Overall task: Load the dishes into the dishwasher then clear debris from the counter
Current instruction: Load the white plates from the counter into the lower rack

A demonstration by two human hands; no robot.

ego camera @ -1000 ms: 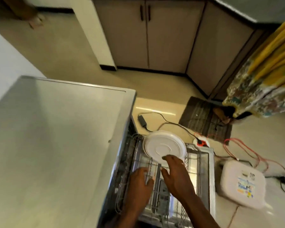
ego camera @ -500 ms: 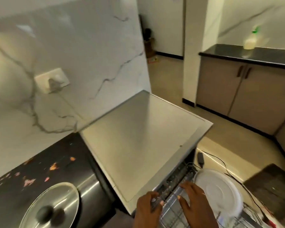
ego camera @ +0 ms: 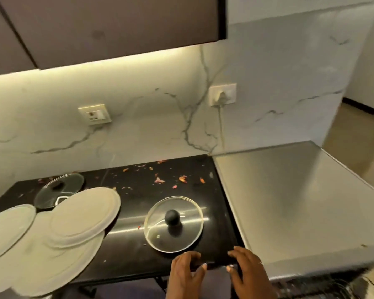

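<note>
On the black counter (ego camera: 181, 197) lies a glass pot lid (ego camera: 173, 223) with a black knob, just beyond my hands. A second glass lid (ego camera: 58, 189) rests further back on the left. Several overlapping white plates (ego camera: 58, 229) lie at the left front of the counter. Reddish debris flakes (ego camera: 160, 180) are scattered along the back of the counter. My left hand (ego camera: 185, 274) and my right hand (ego camera: 247, 270) hover at the counter's front edge with fingers spread, holding nothing. The dishwasher's steel top (ego camera: 300, 197) fills the right side; a strip of its rack (ego camera: 324, 285) shows blurred at the bottom right.
A marble backsplash carries a wall socket (ego camera: 94, 114) and a plugged-in socket (ego camera: 222, 94) with a cord running down. Dark wall cabinets (ego camera: 117, 24) hang overhead. Tiled floor (ego camera: 358, 143) shows at the far right.
My view swung left and up from the dishwasher rack and the white plate in it to the counter. Both hands left the rack and now hover at the counter's edge.
</note>
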